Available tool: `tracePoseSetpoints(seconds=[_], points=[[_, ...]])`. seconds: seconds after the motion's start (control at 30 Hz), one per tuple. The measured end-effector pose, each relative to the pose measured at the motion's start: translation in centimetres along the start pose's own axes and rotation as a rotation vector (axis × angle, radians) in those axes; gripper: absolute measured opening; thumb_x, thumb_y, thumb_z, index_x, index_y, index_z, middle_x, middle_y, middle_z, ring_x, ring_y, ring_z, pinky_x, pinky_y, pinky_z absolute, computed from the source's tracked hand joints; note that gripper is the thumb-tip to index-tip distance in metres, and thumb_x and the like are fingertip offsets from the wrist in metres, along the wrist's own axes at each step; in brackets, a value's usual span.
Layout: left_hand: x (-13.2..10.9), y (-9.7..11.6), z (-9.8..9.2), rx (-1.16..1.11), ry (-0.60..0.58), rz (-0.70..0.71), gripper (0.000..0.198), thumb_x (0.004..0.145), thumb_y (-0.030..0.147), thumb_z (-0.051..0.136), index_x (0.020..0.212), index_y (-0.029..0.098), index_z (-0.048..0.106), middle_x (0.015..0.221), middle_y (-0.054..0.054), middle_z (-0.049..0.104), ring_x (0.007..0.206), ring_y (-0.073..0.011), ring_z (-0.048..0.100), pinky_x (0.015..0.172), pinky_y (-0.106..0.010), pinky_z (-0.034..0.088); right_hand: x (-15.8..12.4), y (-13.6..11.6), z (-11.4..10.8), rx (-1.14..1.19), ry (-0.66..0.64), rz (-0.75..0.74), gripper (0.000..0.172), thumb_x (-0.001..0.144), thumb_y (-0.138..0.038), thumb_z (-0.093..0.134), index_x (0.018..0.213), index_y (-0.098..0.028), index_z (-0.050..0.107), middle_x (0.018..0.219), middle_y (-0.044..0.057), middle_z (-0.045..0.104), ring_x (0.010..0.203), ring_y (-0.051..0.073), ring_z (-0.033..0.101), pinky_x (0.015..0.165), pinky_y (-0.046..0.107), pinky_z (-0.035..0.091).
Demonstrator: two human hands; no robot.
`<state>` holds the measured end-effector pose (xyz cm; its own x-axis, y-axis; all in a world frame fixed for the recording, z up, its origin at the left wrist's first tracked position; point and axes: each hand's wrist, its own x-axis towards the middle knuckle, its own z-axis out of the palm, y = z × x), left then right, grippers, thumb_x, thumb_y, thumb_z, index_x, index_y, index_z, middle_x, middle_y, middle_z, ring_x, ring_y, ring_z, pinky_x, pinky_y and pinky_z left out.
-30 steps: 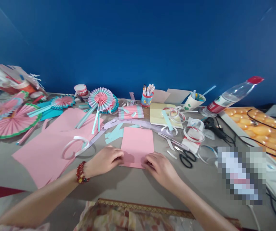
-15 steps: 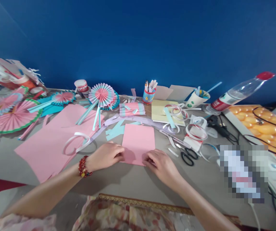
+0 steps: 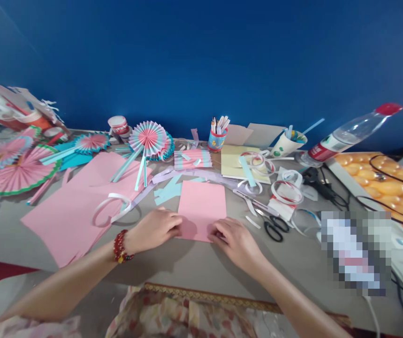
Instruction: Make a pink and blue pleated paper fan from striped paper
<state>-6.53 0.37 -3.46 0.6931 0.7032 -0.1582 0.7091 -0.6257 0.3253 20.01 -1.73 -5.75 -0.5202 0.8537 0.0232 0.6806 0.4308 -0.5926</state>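
Head: hands (image 3: pixel 155 229) seemingly on pink paper (image 3: pixel 203 206)

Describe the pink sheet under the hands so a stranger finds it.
On the grey table, look at the near middle, where the left hand and right hand rest. The small pink sheet lies flat with its near edge under them. The other pink sheets, to its left, are far bigger and untouched.

Pink sheet's (image 3: pixel 202 206) near edge hidden under both hands, pixelated block (image 3: pixel 356 253) masking something, large fan (image 3: pixel 14 176) cut off left
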Motion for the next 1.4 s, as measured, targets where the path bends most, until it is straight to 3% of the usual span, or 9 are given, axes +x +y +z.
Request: tracePoseSetpoints(seconds=[0.77, 1.4], points=[[-0.27, -0.07, 0.61, 0.045, 0.019, 0.023, 0.023, 0.099, 0.036, 0.051, 0.084, 0.018, 0.054, 0.086, -0.001, 0.065, 0.082, -0.0191, 0.062, 0.074, -0.031, 0.035, 0.12, -0.30, -0.17, -0.002, -0.004, 0.015, 0.012, 0.088, -0.018, 0.065, 0.079, -0.021, 0.057, 0.080, 0.001, 0.067, 0.077, 0.018, 0.058, 0.072, 0.029, 0.038], [-0.36, -0.26, 0.99, 0.057, 0.021, 0.032, 0.021, 0.100, 0.034, 0.050, 0.087, 0.018, 0.056, 0.087, -0.002, 0.065, 0.083, -0.0194, 0.063, 0.075, -0.032, 0.037, 0.09, 0.30, -0.40, 0.001, -0.021, -0.070, 0.015, 0.092, -0.020, 0.057, 0.078, -0.021, 0.056, 0.075, 0.001, 0.063, 0.073, 0.017, 0.054, 0.070, 0.029, 0.037]])
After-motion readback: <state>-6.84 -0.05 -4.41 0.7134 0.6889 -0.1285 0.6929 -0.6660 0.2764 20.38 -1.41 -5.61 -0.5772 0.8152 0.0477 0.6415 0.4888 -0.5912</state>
